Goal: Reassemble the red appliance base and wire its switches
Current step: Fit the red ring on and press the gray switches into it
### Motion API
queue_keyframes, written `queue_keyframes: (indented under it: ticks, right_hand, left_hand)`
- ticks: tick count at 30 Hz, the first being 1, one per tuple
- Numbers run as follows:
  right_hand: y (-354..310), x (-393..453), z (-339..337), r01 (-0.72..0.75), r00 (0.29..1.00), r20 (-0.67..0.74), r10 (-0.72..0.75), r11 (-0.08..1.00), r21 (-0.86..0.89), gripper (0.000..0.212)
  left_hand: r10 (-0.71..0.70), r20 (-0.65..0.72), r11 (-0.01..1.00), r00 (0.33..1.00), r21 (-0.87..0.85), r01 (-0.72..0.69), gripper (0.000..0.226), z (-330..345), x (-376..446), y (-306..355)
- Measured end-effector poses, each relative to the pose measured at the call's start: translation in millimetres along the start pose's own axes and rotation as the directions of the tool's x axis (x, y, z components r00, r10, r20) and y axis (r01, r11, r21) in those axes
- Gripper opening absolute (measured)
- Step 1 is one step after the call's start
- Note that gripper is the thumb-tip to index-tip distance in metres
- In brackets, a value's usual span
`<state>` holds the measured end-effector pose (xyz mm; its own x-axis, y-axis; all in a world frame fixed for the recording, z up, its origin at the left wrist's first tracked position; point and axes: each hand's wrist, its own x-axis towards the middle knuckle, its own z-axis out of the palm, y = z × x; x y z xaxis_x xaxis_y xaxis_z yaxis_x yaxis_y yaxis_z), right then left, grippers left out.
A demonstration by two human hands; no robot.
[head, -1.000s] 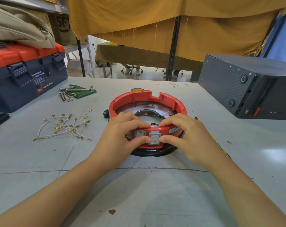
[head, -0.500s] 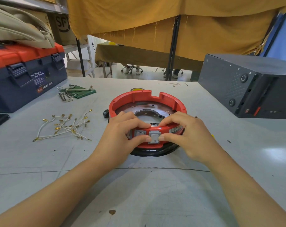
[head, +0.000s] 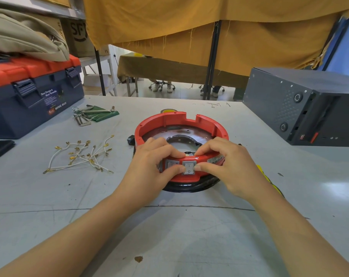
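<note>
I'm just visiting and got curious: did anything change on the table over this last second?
Hardly anything. Both thumbs closed in on the switch: the left hand and right hand still pinch it against the red base. The base, wires, toolbox and hex keys stayed put.

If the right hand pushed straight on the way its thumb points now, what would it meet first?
The right hand has its thumb pointing left along the front of the red base, against the marked rocker switch. The switch comes first; beyond it sits the left hand, whose thumb touches the switch's other side.
</note>
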<state>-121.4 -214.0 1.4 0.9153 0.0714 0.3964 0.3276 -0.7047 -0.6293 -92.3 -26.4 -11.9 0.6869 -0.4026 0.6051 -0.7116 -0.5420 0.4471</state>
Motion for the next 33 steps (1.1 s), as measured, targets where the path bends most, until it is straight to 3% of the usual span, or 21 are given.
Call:
queue_keyframes:
  ticks: [9,12,15,19,22,27,30,33]
  right_hand:
    - [1.6,-4.7,-5.7,-0.017,1.000,-0.015,0.017,1.000,0.023,0.020]
    - [4.7,-3.9,-6.3,-0.037,0.992,-0.122,0.038,0.999,0.012,0.030]
    - [10.0,-0.5,-5.7,-0.130,0.976,-0.184,0.118,0.990,-0.057,0.044]
    - [11.7,-0.8,-5.6,-0.293,0.952,-0.004,0.306,0.916,0.275,0.042]
    - [15.1,-1.9,-11.2,-0.301,0.952,0.039,0.304,0.906,0.297,0.038]
    - [18.9,-6.2,-24.0,-0.429,0.903,0.140,0.407,0.874,0.227,0.066]
    - [21.1,-5.5,-26.2,-0.433,0.900,0.081,0.428,0.856,0.282,0.040]
    - [19.2,-3.9,-23.0,-0.393,0.903,-0.078,0.421,0.887,0.244,0.005]
  left_hand:
    - [0.038,-0.027,0.991,0.999,-0.127,-0.041,0.022,-12.6,-3.7,-2.5]
    - [0.007,-0.103,0.976,0.995,-0.216,-0.029,0.025,-17.8,-6.0,-3.9]
    - [-0.081,-0.176,0.982,0.981,-0.182,0.049,0.032,-18.7,-3.0,-12.7]
    - [-0.266,-0.135,0.962,0.954,-0.108,0.253,0.045,-18.2,3.4,-34.3]
    - [-0.471,-0.065,0.859,0.880,-0.263,0.440,0.047,-18.4,3.8,-45.6]
    - [-0.619,0.044,0.674,0.784,-0.482,0.559,0.044,-22.4,6.6,-53.9]
    - [-0.631,-0.030,0.696,0.775,-0.463,0.548,0.028,-29.6,7.8,-57.1]
    - [-0.627,-0.080,0.721,0.775,-0.437,0.538,0.012,-35.3,8.4,-58.1]
